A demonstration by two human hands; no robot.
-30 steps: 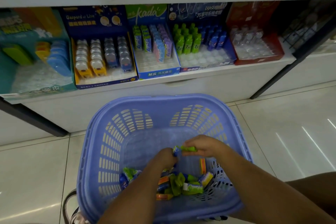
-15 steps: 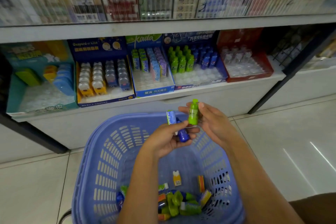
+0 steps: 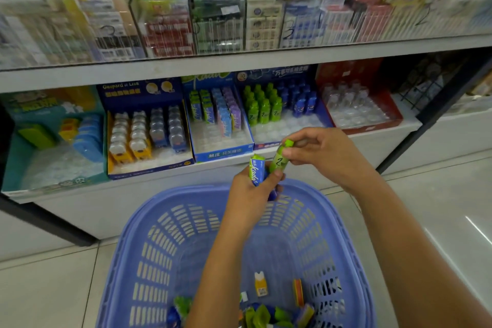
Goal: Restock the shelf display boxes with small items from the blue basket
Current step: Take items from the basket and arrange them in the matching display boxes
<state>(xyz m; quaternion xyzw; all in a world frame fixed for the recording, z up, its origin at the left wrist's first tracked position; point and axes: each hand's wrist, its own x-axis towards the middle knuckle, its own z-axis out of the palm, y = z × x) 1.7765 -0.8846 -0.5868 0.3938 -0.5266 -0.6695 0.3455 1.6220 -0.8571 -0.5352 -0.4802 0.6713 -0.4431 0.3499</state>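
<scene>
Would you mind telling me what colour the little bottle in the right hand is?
Bright green, seen in the head view: the bottle in the right hand.

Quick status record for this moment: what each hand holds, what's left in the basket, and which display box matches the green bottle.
left hand: holds a green-and-blue Kada pack plus a dark blue item, mostly hidden
right hand: fingers pinch a green bottle-shaped item near its cap
blue basket: on the floor below the hands; small items remain at its bottom
matching box: blue display box with green and blue bottles, empty slots in front
Kada box: front slots empty
</scene>
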